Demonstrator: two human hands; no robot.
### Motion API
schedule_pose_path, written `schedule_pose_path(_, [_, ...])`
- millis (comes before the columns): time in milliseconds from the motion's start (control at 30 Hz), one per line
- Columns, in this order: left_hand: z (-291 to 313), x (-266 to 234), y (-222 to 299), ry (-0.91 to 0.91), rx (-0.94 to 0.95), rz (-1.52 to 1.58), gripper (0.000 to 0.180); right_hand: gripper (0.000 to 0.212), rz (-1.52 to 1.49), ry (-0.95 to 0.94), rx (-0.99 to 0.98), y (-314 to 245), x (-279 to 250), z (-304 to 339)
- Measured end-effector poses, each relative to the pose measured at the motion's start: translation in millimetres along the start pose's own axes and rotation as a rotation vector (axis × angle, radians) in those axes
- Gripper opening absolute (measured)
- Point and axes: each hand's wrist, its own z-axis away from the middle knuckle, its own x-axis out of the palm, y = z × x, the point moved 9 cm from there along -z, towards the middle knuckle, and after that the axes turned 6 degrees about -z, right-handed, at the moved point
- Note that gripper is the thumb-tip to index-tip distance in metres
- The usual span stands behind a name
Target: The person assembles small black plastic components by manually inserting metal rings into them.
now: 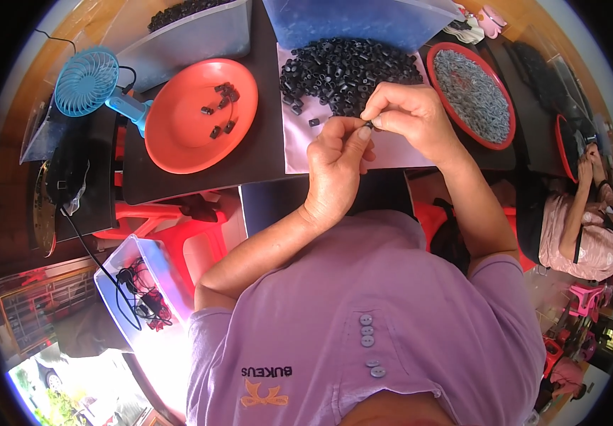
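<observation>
My left hand (336, 170) pinches a small black plastic part (368, 124) between thumb and forefinger, just over the near edge of the pile. My right hand (414, 119) meets it there, thumb and forefinger closed at the same part; anything else between those fingertips is hidden. Behind both hands a heap of small black cylindrical parts (345, 71) spreads over a pale pink cloth (299, 153). One loose black piece (313, 122) lies apart from the heap. To the right, a red dish (509, 138) holds many small silver metal pieces (471, 96), which look like screws.
An orange-red basin (179, 145) with several black pieces (229, 92) stands on the dark table (264, 153) at left. Translucent bins (352, 25) stand behind. A blue fan (86, 82) is far left. A box of cables (140, 284) sits below. Another person's arms (582, 188) show far right.
</observation>
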Motion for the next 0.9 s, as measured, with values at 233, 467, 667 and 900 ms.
schedule_pose_path(233, [1, -1, 1, 0.03, 0.066, -0.062, 0.009, 0.007, -0.011, -0.052, -0.009, 2, -1, -1])
schedule_pose_path(467, [3, 0, 1, 0.072, 0.061, -0.102, 0.008, 0.006, 0.086, -0.061, 0.04, -8, 3, -3])
schedule_pose_path(667, [2, 2, 2, 0.092, 0.089, -0.146, 0.009, 0.005, 0.101, 0.041, -0.081, -7, -5, 4])
schedule_pose_path(900, [2, 2, 0, 0.102, 0.141, -0.132, 0.007, 0.009, 0.394, 0.029, -0.387, -41, 11, 11])
